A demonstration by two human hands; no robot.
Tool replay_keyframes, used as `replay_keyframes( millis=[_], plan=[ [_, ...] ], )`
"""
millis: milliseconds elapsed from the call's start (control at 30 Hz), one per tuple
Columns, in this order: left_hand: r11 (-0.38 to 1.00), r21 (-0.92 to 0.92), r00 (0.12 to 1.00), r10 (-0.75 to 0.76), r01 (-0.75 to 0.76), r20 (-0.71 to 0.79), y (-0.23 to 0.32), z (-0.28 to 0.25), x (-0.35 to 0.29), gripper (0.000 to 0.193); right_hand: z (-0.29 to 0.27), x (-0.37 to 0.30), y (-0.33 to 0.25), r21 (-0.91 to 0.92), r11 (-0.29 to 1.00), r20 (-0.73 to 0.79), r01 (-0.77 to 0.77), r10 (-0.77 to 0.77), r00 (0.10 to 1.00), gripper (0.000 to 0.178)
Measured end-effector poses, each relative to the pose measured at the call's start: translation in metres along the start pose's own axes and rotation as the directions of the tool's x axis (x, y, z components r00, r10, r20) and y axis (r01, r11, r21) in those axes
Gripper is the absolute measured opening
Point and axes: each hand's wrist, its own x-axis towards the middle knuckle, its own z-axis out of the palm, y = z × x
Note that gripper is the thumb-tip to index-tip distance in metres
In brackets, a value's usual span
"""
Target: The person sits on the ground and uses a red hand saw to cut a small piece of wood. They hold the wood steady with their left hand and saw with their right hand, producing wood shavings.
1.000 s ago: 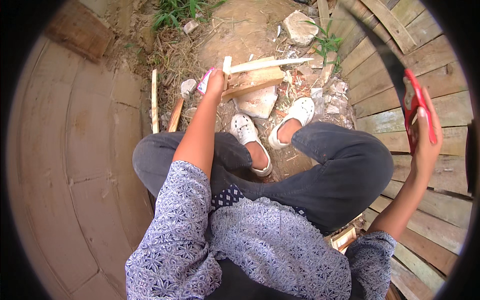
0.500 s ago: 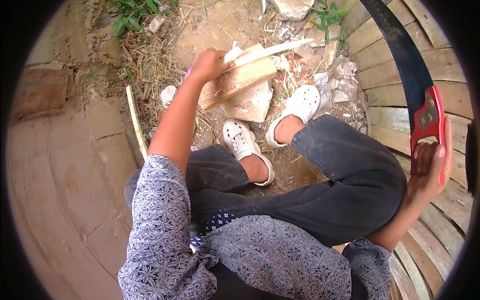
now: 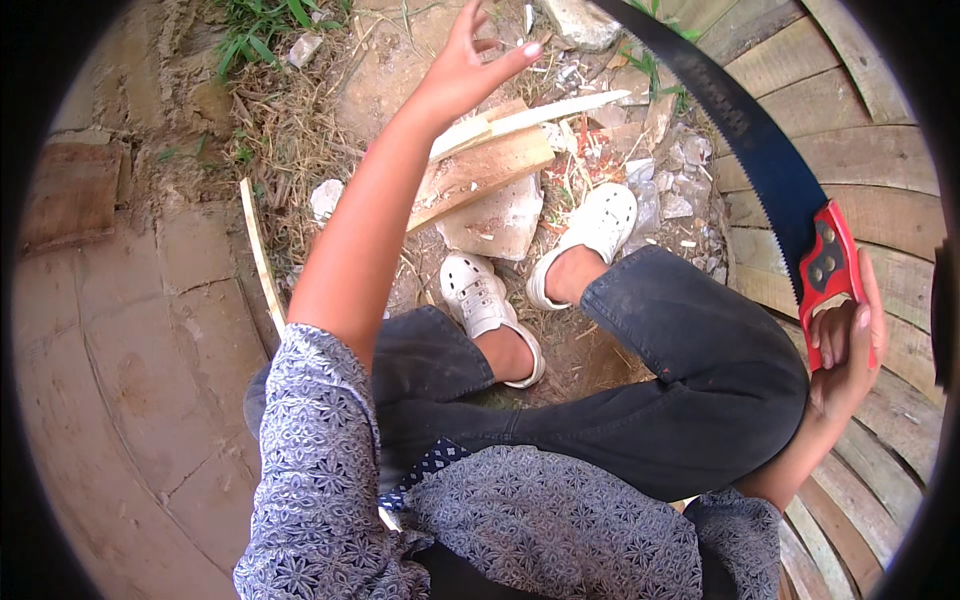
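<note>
My right hand (image 3: 846, 335) is closed around the red handle of a hand saw (image 3: 752, 125). The dark blade rises from it and curves up to the left, its teeth on the lower left side. My left hand (image 3: 468, 75) is off the wood, thumb and fingers spread, with nothing in it. Below that hand a thin pale wood strip (image 3: 560, 108) with a pointed end lies across a thicker wood block (image 3: 485, 172). The block rests tilted on a flat stone (image 3: 497, 222), and my left forearm hides its left end.
A wall of wooden slats (image 3: 830, 150) curves along the right, close to the saw. Brick paving (image 3: 130, 360) lies to the left, with a narrow wood stick (image 3: 260, 250) at its edge. Dry grass, rubble and wood chips surround the block. My white clogs (image 3: 485, 295) are just nearer.
My left hand has let go of the wood strip, opened and risen away from it. The saw has swung left, its blade now reaching over the ground at the top.
</note>
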Motion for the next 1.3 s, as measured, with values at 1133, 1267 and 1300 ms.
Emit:
replay_keyframes(
  millis=[1133, 1267, 1300],
  plan=[
    [0.864, 0.503, 0.98, -0.106, 0.007, 0.169, -0.061, -0.06, -0.1, 0.038, 0.002, 0.009, -0.001, 0.142, 0.987, -0.027, -0.08, 0.085, 0.996, 0.056],
    [0.86, 0.496, 0.975, -0.197, 0.122, 0.102, -0.062, -0.054, -0.105, 0.037, 0.001, 0.008, -0.001, 0.139, 0.987, -0.065, -0.076, 0.085, 0.994, 0.054],
    [0.864, 0.475, 0.968, -0.235, 0.169, 0.083, -0.061, -0.054, -0.106, 0.037, 0.001, 0.008, 0.0, 0.133, 0.988, -0.067, -0.077, 0.086, 0.994, 0.054]
  ],
)
